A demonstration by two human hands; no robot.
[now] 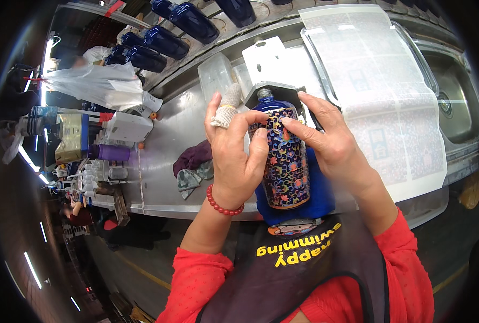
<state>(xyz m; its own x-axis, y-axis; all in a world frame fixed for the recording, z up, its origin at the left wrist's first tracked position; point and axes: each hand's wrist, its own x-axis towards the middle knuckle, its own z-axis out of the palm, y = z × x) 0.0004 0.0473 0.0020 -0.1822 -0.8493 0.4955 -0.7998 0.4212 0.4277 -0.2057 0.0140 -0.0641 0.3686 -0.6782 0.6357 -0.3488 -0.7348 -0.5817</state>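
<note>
A dark blue glass bottle [264, 96] lies tilted in front of me, its neck pointing away. Round its body sits a colourful floral decal [286, 156] with a pale upper edge. My left hand [234, 148] grips the bottle's left side, index finger and thumb at the decal's upper left. One raised finger wears a beige cloth finger cover [227, 110]. On the other side, my right hand [331, 140] has its thumb pressed on the decal's upper right and its other fingers along the bottle's side. Beneath the bottle is a blue cloth [321, 185].
Printed decal sheets [371, 81] lie on a tray at right, beside a metal sink [454, 107]. A clear plastic container [215, 72] stands beyond my left hand. Crumpled cloths [193, 161] lie on the steel table [167, 140]. Several blue bottles [193, 21] line the back.
</note>
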